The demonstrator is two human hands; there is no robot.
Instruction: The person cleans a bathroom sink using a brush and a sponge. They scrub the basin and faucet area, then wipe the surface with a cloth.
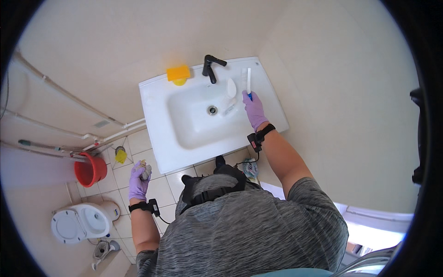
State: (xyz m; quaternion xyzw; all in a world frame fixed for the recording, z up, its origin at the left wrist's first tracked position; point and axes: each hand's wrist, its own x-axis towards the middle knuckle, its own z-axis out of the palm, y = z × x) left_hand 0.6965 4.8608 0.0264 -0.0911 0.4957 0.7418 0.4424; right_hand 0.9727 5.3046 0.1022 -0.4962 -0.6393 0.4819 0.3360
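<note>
My right hand (255, 107), in a purple glove, grips the blue handle of a brush with a white head (249, 79) over the right deck of the white washbasin (155, 138). Whether its bristles touch the ceramic I cannot tell. Just left of the brush, a white bottle (231, 88) with a clear lower part lies in the bowl. My left hand (139, 180), gloved too, holds a crumpled greyish cloth or scrubber (145, 171) off the basin's front left corner, above the tiled floor. A black faucet (209, 69) stands at the back rim.
An orange sponge (178, 73) rests on the basin's back left edge, with a yellow round item (180, 82) beside it. On the floor at left are a red bucket (100, 169), a yellow piece (121, 157) by a floor drain, and a toilet (95, 221). A plastic package (250, 168) lies below the basin.
</note>
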